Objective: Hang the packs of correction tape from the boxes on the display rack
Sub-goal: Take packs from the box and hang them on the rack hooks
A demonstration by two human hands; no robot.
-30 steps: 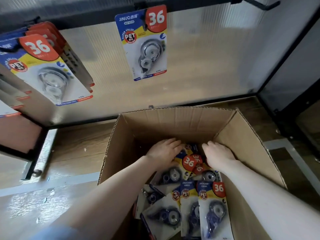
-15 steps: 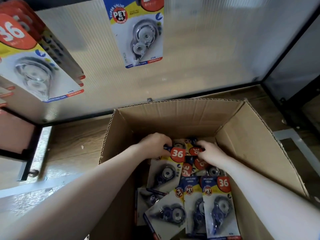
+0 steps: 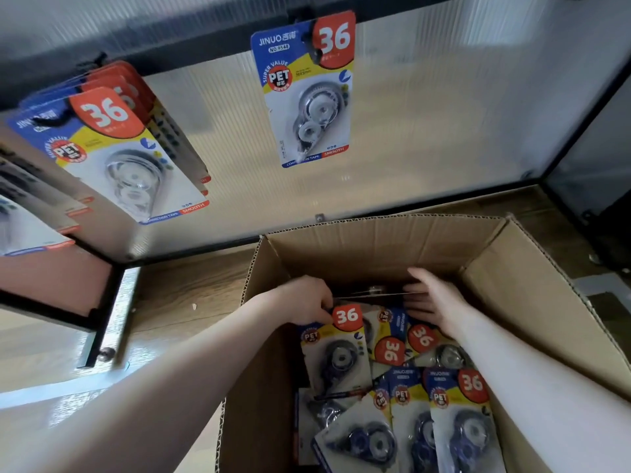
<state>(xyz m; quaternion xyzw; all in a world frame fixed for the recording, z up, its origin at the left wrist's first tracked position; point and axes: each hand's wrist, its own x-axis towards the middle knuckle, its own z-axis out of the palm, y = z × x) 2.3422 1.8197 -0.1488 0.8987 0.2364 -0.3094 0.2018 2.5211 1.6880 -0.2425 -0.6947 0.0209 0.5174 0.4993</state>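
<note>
An open cardboard box (image 3: 375, 240) holds several packs of correction tape (image 3: 454, 418), blue and yellow cards with a red "36". My left hand (image 3: 304, 302) is inside the box and pinches the top corner of one pack (image 3: 336, 353). A thin pack seen edge-on (image 3: 379, 294) spans between my hands. My right hand (image 3: 433, 302) has straight fingers laid against that pack's right end. On the display rack, one pack (image 3: 307, 93) hangs from a hook in the middle and a bunch of packs (image 3: 112, 148) hangs at the left.
The rack has a black top bar (image 3: 205, 46) and a ribbed translucent back panel (image 3: 444, 114). The box stands on a wooden floor (image 3: 184, 288). A black frame post (image 3: 580, 138) runs down at the right. More packs (image 3: 24, 220) hang at the far left.
My left hand has lifted a pack by its top corner. My right hand has opened and moved up and back inside the box. The view has tilted up toward the rack.
</note>
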